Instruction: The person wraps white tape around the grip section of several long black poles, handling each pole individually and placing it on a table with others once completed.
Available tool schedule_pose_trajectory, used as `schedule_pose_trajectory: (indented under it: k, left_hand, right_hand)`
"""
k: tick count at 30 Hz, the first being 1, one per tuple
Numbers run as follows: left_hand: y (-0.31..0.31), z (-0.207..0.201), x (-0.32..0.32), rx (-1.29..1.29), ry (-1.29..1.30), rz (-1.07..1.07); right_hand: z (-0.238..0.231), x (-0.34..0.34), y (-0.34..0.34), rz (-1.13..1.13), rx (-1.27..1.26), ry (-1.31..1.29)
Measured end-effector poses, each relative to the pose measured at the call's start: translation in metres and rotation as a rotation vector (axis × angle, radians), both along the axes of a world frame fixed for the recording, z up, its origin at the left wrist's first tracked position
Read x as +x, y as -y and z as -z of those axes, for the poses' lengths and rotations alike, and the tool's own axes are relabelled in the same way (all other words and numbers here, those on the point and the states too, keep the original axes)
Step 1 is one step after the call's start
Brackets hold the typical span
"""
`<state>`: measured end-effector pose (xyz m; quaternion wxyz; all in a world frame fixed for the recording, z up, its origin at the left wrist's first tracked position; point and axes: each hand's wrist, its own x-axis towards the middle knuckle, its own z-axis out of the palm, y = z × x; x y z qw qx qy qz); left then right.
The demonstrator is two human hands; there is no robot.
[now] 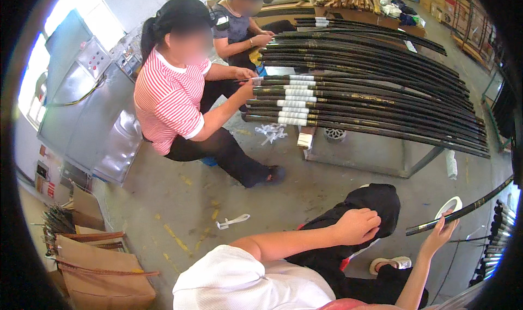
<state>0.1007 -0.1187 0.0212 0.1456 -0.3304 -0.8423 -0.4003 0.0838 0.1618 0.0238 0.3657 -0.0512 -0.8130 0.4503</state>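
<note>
My left hand hangs loosely curled over my dark-trousered knee, its fingers closed and nothing seen in them. Off to the right, my right hand grips a glossy black rod near its lower left end. A white tape roll stands against the rod just above my fingertips; whether my fingers also pinch it I cannot tell. The rod slants up to the right and runs out of view.
Many black rods, several with white-wrapped ends, lie on a metal-framed stand. Two co-workers sit at its left, hands on rod ends. More white-ended rods stand at right. Cardboard boxes fill the lower left. White scraps lie on the floor.
</note>
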Motion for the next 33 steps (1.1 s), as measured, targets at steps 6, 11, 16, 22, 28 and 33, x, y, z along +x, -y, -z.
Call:
schedule_pose_trajectory:
  k: [6, 11, 16, 22, 28, 33]
  left_hand:
    - [-0.074, -0.029, -0.053, 0.168, -0.046, 0.188]
    - [-0.142, -0.029, -0.077, 0.289, 0.072, 0.319]
    - [-0.163, -0.018, -0.079, 0.302, 0.567, 0.58]
    - [-0.179, -0.001, -0.071, 0.352, 0.526, 0.45]
    - [-0.174, -0.007, -0.079, 0.236, 0.664, 0.336]
    - [-0.156, -0.006, -0.075, 0.2, 0.686, 0.329]
  right_hand:
    - [0.01, -0.004, -0.029, 0.034, 0.059, 0.026]
    - [0.013, -0.018, -0.05, 0.058, 0.11, -0.016]
    - [0.015, -0.02, -0.05, 0.116, 0.078, -0.002]
    - [0.02, -0.016, -0.037, 0.1, -0.043, 0.025]
    - [-0.006, -0.032, -0.013, 0.135, -0.136, 0.085]
    - [-0.041, -0.053, -0.012, 0.018, -0.251, -0.07]
